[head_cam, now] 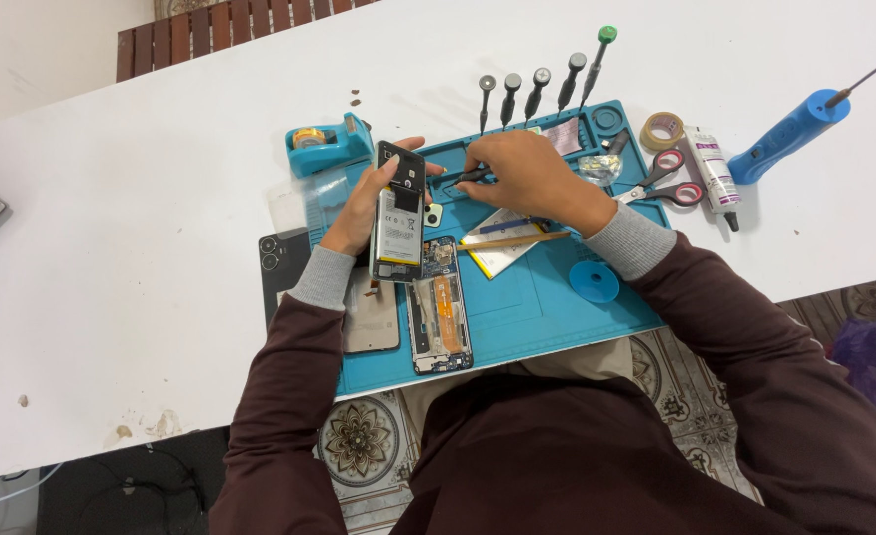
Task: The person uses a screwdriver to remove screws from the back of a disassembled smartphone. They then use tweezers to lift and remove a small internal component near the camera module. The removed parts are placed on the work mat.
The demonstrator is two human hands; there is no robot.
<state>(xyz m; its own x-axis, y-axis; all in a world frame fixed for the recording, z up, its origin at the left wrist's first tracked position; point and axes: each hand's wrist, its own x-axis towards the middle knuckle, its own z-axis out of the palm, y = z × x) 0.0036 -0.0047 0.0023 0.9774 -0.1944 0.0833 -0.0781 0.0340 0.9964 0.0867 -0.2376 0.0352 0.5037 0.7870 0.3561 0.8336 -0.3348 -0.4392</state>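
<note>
My left hand [367, 203] holds an opened phone [399, 213] upright, its battery and black camera end facing me. My right hand [522, 173] grips a small black tool [472, 177] whose tip points toward the top of the phone. Both hands hover over a blue repair mat [537, 297]. Below the held phone lies a second opened phone frame [440, 317] with an orange flex strip. A grey back cover [372, 317] rests beside it, and a dark back cover [281, 263] lies further left.
A row of screwdrivers [542, 89] stands behind the mat. A blue tape dispenser [327, 144] is at back left. Scissors [668, 178], a tape roll [662, 129], a glue tube [711, 173] and a blue handled tool [790, 134] lie right. A blue suction disc [594, 280] sits on the mat.
</note>
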